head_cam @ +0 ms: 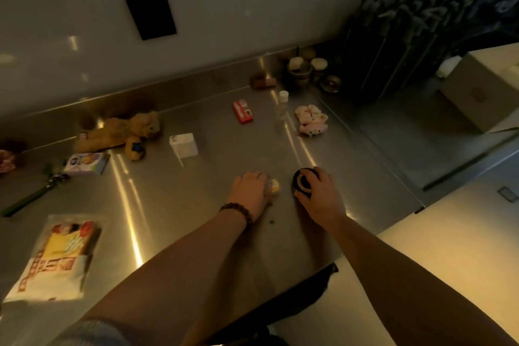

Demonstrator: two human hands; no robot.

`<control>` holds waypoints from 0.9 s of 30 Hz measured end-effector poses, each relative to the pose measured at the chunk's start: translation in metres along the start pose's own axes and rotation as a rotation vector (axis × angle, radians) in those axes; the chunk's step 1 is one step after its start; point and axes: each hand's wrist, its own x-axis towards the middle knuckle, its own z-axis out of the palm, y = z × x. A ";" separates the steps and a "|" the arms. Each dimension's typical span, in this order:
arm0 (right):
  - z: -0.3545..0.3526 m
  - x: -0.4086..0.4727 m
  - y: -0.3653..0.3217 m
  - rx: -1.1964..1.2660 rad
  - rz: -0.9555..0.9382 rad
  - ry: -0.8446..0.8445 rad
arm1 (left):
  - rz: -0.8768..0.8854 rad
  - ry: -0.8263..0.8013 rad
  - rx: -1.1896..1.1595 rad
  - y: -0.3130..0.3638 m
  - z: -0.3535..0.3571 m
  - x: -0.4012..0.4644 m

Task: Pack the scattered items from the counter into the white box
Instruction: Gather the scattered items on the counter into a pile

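Observation:
On the steel counter [179, 205] my left hand [251, 191] closes over a small jar with a yellow lid [273, 186]. Beside it my right hand [318, 194] grips a round black container [301, 181] from above. Scattered farther back are a small white cube-shaped box [184, 144], a red carton [243, 111], a clear bottle with a white cap [282, 105], a pink plush toy [311, 119] and a brown teddy bear [126, 130]. The white box [483, 90] stands at the far right.
A snack bag [56, 255] lies at the near left, with a pastel carton [85, 163] and a dark green tool [31, 196] behind it. Small pots [303, 70] and a dark plant [407, 36] crowd the back right corner. A pale surface [449, 247] adjoins the counter at the right.

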 end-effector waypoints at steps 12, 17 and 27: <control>0.000 0.014 -0.017 0.006 -0.073 0.055 | -0.066 0.137 -0.023 -0.022 -0.007 0.005; 0.003 0.040 -0.062 0.029 -0.187 0.058 | -0.239 0.314 0.051 -0.072 -0.041 0.003; 0.026 0.096 -0.100 -0.011 -0.101 0.032 | -0.372 0.342 -0.127 -0.158 -0.081 0.042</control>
